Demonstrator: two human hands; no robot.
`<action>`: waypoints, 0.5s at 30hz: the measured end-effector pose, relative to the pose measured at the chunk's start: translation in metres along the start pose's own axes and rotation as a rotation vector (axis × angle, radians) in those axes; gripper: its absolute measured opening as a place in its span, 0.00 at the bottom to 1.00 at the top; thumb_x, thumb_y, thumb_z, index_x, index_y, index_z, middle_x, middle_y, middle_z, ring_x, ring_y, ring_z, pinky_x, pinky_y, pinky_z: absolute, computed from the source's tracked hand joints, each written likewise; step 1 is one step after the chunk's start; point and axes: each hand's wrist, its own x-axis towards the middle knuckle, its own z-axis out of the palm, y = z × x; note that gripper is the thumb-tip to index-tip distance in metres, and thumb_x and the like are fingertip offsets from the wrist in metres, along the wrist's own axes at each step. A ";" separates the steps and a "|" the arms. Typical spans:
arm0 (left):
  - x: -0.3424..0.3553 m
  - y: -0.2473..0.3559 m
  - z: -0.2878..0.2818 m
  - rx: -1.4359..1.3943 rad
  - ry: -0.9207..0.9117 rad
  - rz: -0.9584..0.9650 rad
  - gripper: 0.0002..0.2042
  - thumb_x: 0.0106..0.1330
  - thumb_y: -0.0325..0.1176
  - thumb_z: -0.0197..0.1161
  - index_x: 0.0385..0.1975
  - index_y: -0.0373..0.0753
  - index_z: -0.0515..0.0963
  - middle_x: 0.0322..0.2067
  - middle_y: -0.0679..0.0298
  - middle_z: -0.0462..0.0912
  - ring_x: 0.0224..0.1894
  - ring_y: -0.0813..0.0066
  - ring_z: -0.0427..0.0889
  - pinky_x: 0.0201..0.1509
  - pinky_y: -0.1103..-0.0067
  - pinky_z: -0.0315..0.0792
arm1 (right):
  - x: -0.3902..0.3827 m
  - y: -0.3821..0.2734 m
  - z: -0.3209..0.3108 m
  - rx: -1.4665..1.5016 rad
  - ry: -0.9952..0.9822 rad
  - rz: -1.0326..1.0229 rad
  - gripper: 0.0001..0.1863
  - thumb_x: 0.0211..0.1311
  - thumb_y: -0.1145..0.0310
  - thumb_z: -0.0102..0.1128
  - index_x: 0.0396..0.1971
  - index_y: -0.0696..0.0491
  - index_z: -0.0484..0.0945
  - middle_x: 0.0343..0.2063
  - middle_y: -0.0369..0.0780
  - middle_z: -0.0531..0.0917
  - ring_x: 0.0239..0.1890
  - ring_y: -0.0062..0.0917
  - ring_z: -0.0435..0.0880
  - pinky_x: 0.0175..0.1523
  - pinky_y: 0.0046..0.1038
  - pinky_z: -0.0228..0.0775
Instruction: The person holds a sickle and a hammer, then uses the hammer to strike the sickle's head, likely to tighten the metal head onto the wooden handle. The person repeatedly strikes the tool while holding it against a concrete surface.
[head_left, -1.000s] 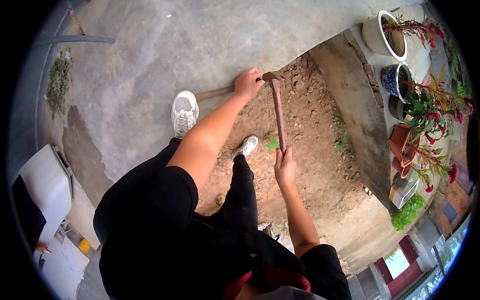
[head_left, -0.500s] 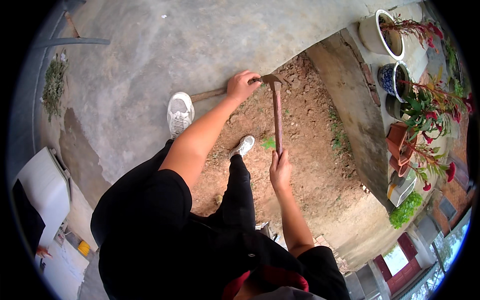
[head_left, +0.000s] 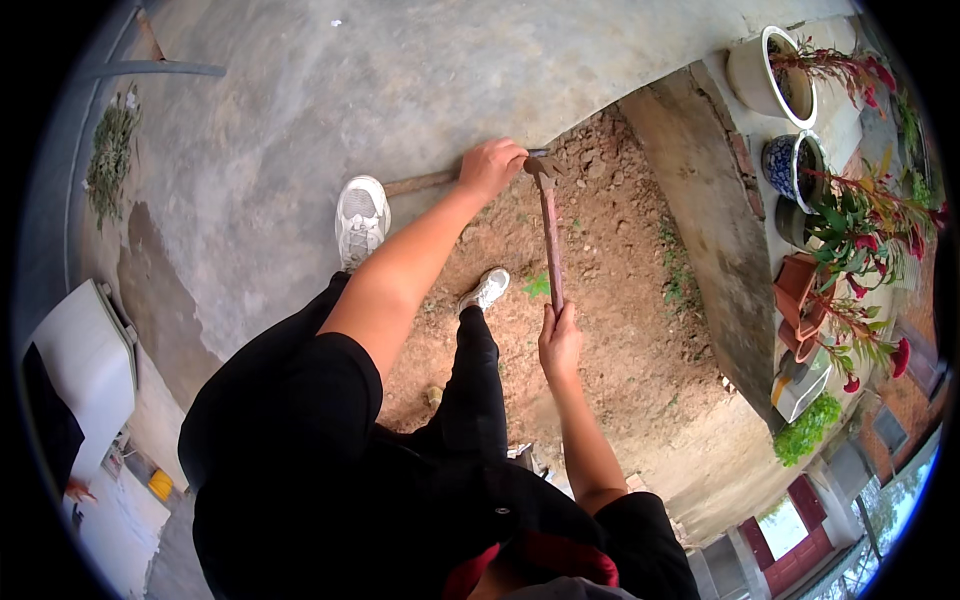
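Note:
My right hand (head_left: 560,348) is closed round the lower end of a claw hammer's reddish wooden handle (head_left: 552,240). The rusty hammer head (head_left: 543,168) points away from me, close beside the fingers of my left hand (head_left: 492,167). That left hand is closed at the far end of a wooden pole (head_left: 425,183), where the concrete meets the dirt. A short dark metal piece (head_left: 538,153) shows just past its fingertips; the fingers hide how it joins the pole. The pole's other end reaches my white left shoe (head_left: 361,215); whether it runs underneath, I cannot tell.
My right shoe (head_left: 487,289) stands on the bare dirt patch (head_left: 630,260). A low concrete wall (head_left: 700,230) borders it on the right, with several flowerpots (head_left: 765,75) along it. A white car-like body (head_left: 85,360) and another person's hand (head_left: 78,490) are at far left.
The hammer head has moved slightly left and down, nearer my left hand. My left fingers have shifted a little to the right, and the dark metal piece now shows beyond them.

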 end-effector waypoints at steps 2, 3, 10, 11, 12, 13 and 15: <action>0.001 0.000 0.001 0.013 -0.005 0.001 0.04 0.60 0.34 0.65 0.31 0.45 0.84 0.31 0.68 0.83 0.37 0.64 0.81 0.38 0.70 0.76 | 0.010 0.000 0.000 -0.024 -0.021 0.006 0.11 0.70 0.64 0.52 0.44 0.55 0.69 0.22 0.57 0.79 0.27 0.55 0.80 0.27 0.49 0.68; 0.001 0.000 0.002 0.015 0.007 0.012 0.04 0.60 0.35 0.65 0.31 0.45 0.83 0.30 0.67 0.82 0.37 0.64 0.81 0.38 0.70 0.76 | 0.012 0.001 -0.001 0.009 -0.023 0.020 0.11 0.70 0.64 0.52 0.44 0.55 0.69 0.22 0.57 0.79 0.27 0.55 0.80 0.27 0.49 0.68; -0.002 -0.002 0.006 0.019 0.057 0.038 0.04 0.61 0.36 0.64 0.31 0.45 0.83 0.30 0.67 0.81 0.37 0.64 0.81 0.38 0.69 0.76 | 0.006 -0.014 -0.009 0.131 -0.007 0.052 0.10 0.71 0.64 0.51 0.43 0.55 0.68 0.21 0.56 0.78 0.26 0.56 0.79 0.27 0.49 0.67; -0.002 -0.001 0.006 0.033 0.054 0.033 0.04 0.61 0.36 0.64 0.31 0.45 0.83 0.30 0.67 0.81 0.37 0.64 0.81 0.38 0.69 0.76 | 0.006 -0.016 -0.008 0.117 -0.008 0.052 0.10 0.71 0.64 0.51 0.42 0.55 0.68 0.21 0.56 0.78 0.26 0.56 0.79 0.28 0.50 0.67; -0.003 -0.001 0.006 0.046 0.051 0.029 0.04 0.61 0.36 0.64 0.31 0.45 0.83 0.30 0.67 0.81 0.37 0.64 0.81 0.38 0.69 0.75 | 0.007 -0.015 -0.004 0.081 -0.026 0.056 0.10 0.71 0.64 0.51 0.42 0.55 0.68 0.21 0.56 0.79 0.26 0.56 0.80 0.28 0.50 0.67; -0.003 0.000 0.006 0.059 0.049 0.026 0.05 0.61 0.36 0.63 0.32 0.45 0.83 0.29 0.67 0.80 0.37 0.63 0.81 0.38 0.69 0.75 | 0.011 -0.011 0.003 0.046 -0.043 0.059 0.10 0.71 0.64 0.51 0.42 0.55 0.67 0.21 0.56 0.79 0.26 0.56 0.80 0.28 0.50 0.67; -0.005 -0.002 0.008 0.114 0.041 0.020 0.05 0.62 0.36 0.63 0.32 0.45 0.83 0.29 0.66 0.80 0.37 0.63 0.81 0.38 0.68 0.75 | 0.015 -0.010 0.009 0.041 -0.056 0.028 0.10 0.71 0.64 0.50 0.43 0.55 0.68 0.22 0.56 0.79 0.27 0.56 0.80 0.29 0.50 0.68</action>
